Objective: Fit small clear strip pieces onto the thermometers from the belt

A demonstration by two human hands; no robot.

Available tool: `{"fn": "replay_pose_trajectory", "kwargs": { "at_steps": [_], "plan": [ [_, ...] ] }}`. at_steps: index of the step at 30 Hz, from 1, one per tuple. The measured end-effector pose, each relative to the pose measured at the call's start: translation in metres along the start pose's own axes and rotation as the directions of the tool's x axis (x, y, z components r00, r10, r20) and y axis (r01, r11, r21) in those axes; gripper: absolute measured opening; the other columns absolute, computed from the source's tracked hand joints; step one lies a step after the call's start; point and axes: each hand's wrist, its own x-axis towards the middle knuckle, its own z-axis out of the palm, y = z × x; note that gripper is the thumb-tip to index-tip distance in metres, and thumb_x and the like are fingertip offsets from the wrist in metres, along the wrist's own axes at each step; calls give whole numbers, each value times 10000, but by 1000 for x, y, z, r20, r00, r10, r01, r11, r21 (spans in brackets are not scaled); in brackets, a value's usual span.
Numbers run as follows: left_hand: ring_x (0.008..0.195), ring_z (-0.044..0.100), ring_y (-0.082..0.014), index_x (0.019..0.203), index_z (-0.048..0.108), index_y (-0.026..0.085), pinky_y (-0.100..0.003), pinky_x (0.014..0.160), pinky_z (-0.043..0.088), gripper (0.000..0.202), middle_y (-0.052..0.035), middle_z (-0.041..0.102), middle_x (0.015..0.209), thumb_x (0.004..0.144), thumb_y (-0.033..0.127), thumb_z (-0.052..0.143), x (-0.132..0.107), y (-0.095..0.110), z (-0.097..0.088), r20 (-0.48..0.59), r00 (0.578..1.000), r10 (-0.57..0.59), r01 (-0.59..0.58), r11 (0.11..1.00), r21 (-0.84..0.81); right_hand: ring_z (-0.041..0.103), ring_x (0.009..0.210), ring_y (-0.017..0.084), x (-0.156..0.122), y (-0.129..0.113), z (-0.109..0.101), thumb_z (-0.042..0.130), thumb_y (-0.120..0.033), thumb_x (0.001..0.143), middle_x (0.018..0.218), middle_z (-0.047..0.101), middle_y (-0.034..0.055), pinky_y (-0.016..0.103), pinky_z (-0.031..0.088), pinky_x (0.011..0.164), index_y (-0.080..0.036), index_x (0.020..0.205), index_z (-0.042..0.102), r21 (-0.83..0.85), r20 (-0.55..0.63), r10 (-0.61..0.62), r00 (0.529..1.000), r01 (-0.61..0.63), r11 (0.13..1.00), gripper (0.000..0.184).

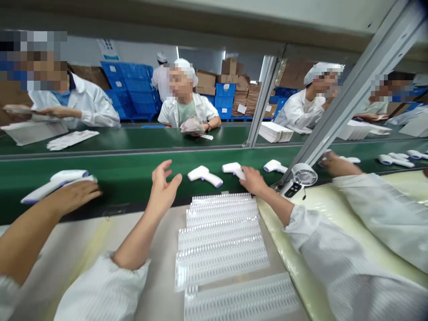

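Over the near edge of the green conveyor belt (133, 166), my left hand (163, 189) is raised with its fingers apart and holds nothing. My right hand (253, 180) closes on the handle of a white thermometer gun (232, 168) lying on the belt. Between my hands lies another thermometer gun (204, 175), nearest to my left hand and untouched. A third thermometer gun (274, 166) rests just right of my right hand. Below, strips of small clear-white plastic parts (220, 249) lie in overlapping rows on the grey table (157, 285).
A co-worker's hand (75, 196) touches thermometer guns (55, 183) at left; another's blurred hand (341, 165) reaches in at right. A small fan (302, 176) stands by the slanted metal post (321, 133). Yellowish plastic sheeting (281, 240) covers the right side. Several co-workers sit opposite.
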Motion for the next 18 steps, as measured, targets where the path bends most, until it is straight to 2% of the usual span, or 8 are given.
{"fn": "replay_pose_trajectory", "kwargs": {
  "at_steps": [3, 5, 6, 8, 10, 11, 13, 18],
  "plan": [
    [1319, 550, -325, 1342, 489, 254, -497, 1099, 477, 501, -148, 444, 1474, 861, 276, 626, 4, -8, 3, -29, 997, 78, -78, 997, -6, 498, 1309, 349, -32, -16, 3, 587, -98, 871, 1389, 587, 199, 463, 385, 1064, -148, 1301, 610, -25, 50, -57, 997, 59, 998, 433],
    [1331, 529, -306, 1336, 484, 254, -484, 1124, 450, 496, -132, 456, 1456, 866, 243, 643, 9, -17, 6, -14, 988, 151, -152, 988, -15, 624, 1076, 266, -64, -35, 8, 587, -182, 913, 1173, 696, 108, 373, 457, 944, -206, 1164, 679, 21, 173, -114, 978, 112, 994, 269],
    [1344, 513, -303, 1332, 484, 258, -477, 1131, 440, 496, -124, 460, 1446, 869, 245, 662, 11, -22, 7, 8, 983, 182, -182, 983, -26, 648, 937, 231, -82, -45, 11, 606, -200, 905, 1041, 719, 74, 332, 479, 844, -209, 1079, 700, 88, 304, -202, 931, 183, 979, 198],
    [1366, 487, -310, 1331, 486, 269, -471, 1133, 429, 508, -114, 463, 1426, 873, 272, 706, 14, -29, 8, 64, 972, 224, -221, 974, -49, 625, 741, 169, -118, -63, 16, 644, -157, 847, 853, 713, 14, 271, 458, 704, -213, 912, 716, 212, 568, -334, 752, 259, 942, 113],
    [1356, 492, -323, 1339, 483, 283, -480, 1120, 430, 523, -114, 462, 1415, 878, 300, 729, 14, -31, 8, 104, 965, 242, -237, 970, -59, 588, 653, 136, -147, -75, 22, 651, -114, 815, 770, 698, -9, 247, 415, 637, -204, 822, 713, 218, 699, -355, 621, 287, 933, 110],
    [1346, 499, -327, 1343, 480, 292, -489, 1113, 430, 523, -114, 457, 1416, 884, 302, 729, 13, -30, 8, 112, 963, 246, -240, 969, -60, 577, 636, 127, -156, -79, 26, 646, -92, 807, 743, 691, -15, 242, 400, 625, -199, 796, 709, 200, 732, -338, 592, 288, 937, 124],
    [1319, 518, -327, 1347, 478, 309, -506, 1101, 431, 513, -107, 448, 1419, 895, 288, 719, 11, -28, 9, 116, 961, 249, -242, 968, -72, 563, 617, 121, -165, -81, 35, 633, -59, 799, 686, 664, -25, 239, 386, 615, -189, 767, 697, 162, 760, -297, 578, 273, 948, 148],
    [1298, 525, -305, 1337, 491, 320, -512, 1115, 408, 492, -84, 447, 1403, 900, 220, 693, 6, -22, 15, 100, 960, 260, -245, 960, -136, 524, 587, 113, -161, -80, 49, 650, -37, 764, 622, 596, -50, 233, 376, 599, -184, 739, 668, 148, 792, -256, 555, 231, 961, 150]
  ]
}}
